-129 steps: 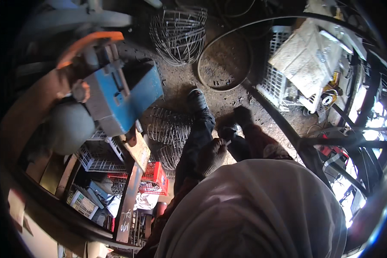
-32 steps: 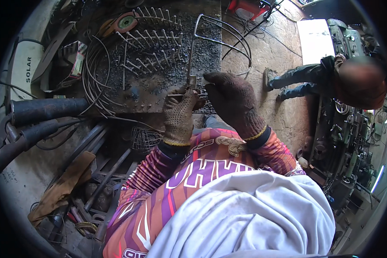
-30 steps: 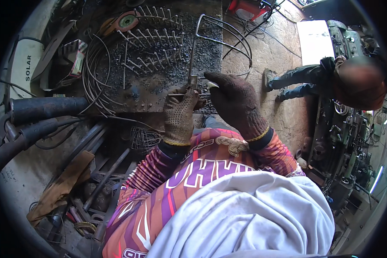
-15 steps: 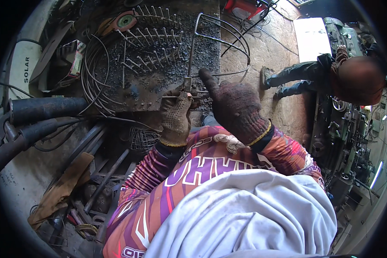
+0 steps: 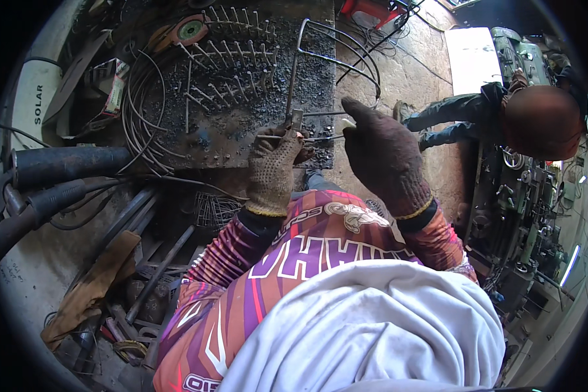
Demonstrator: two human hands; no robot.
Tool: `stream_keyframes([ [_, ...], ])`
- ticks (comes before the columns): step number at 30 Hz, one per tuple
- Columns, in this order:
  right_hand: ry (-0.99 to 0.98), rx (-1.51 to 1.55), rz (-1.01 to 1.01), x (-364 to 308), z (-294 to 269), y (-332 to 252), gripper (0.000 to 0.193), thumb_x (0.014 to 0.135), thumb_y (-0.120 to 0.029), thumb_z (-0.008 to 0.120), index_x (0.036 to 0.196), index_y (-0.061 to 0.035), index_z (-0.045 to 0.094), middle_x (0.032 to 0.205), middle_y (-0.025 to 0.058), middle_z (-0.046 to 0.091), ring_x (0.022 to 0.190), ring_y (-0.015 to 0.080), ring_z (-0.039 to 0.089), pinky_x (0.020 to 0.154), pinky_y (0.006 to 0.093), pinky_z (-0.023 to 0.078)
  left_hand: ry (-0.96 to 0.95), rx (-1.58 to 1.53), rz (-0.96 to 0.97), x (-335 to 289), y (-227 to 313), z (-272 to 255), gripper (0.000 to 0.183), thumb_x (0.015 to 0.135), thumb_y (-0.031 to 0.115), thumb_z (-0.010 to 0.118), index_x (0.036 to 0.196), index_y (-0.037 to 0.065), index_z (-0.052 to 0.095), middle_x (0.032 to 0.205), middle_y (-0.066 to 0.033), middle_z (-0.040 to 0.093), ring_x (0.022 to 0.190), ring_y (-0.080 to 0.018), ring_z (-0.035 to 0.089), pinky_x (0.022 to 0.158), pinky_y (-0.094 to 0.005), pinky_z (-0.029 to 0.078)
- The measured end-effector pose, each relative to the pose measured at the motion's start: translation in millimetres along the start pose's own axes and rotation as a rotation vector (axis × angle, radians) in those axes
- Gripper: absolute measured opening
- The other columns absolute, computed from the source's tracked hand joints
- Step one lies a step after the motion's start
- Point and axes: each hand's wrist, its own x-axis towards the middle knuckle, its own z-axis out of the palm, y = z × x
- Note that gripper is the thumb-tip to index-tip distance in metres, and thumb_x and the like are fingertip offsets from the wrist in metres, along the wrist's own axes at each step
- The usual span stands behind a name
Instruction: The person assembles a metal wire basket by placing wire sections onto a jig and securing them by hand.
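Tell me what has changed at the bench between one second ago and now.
The right hand has lifted off the wire and opened, rising toward the bent wire frame. The left hand still grips the wire on the dark bench. The person at the right has stayed.

Two gloved hands are at the bench — the left hand and the right hand. One bent wire frame stands on one dark steel table. One round grinding disc lies at the far edge. Two thick dark hoses run along the left side — stacked one above the other. One other person crouches at the right. One white cloth covers the lap.
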Motion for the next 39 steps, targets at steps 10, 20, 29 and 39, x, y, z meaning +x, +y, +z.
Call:
stream_keyframes([
  [10, 0.163, 0.409, -0.015, -7, 23, 0, 0.022, 0.094, -0.018, 0.068, 0.112, -0.0068, 0.072, 0.099, 0.0189, 0.074, 0.092, 0.0391, 0.073, 0.078, 0.0466, 0.059, 0.072, -0.010, 0.016, -2, 4, 6, 0.017, 0.104, 0.007, 0.062, 0.121, 0.003, 0.060, 0.104, -0.0111, 0.070, 0.085, -0.0176, 0.072, 0.077, -0.0326, 0.065],
  [20, 0.170, 0.476, 0.025, 19, 36, -17, 0.017, 0.097, -0.024, 0.066, 0.105, -0.0108, 0.072, 0.088, 0.0201, 0.071, 0.084, 0.0411, 0.072, 0.071, 0.0493, 0.057, 0.039, 0.004, 0.055, -7, 13, 19, 0.021, 0.106, 0.013, 0.064, 0.122, 0.001, 0.062, 0.108, -0.0093, 0.070, 0.092, -0.0169, 0.071, 0.082, -0.0329, 0.062],
  [29, 0.062, 0.248, -0.031, 26, 39, -30, 0.018, 0.091, -0.026, 0.070, 0.094, -0.0092, 0.067, 0.084, 0.0194, 0.069, 0.081, 0.0408, 0.071, 0.067, 0.0507, 0.056, 0.052, 0.071, 0.054, -4, 10, 13, 0.016, 0.105, 0.014, 0.066, 0.116, 0.002, 0.062, 0.108, -0.0080, 0.069, 0.095, -0.0127, 0.067, 0.080, -0.0280, 0.056],
  [39, 0.150, 0.210, -0.021, 0, 19, -23, 0.012, 0.091, -0.019, 0.070, 0.098, -0.0087, 0.071, 0.087, 0.0158, 0.071, 0.080, 0.0377, 0.072, 0.070, 0.0475, 0.058, 0.086, 0.050, 0.060, -7, 1, 11, 0.018, 0.105, 0.008, 0.062, 0.122, 0.002, 0.062, 0.105, -0.0062, 0.068, 0.091, -0.0124, 0.066, 0.080, -0.0276, 0.057],
])
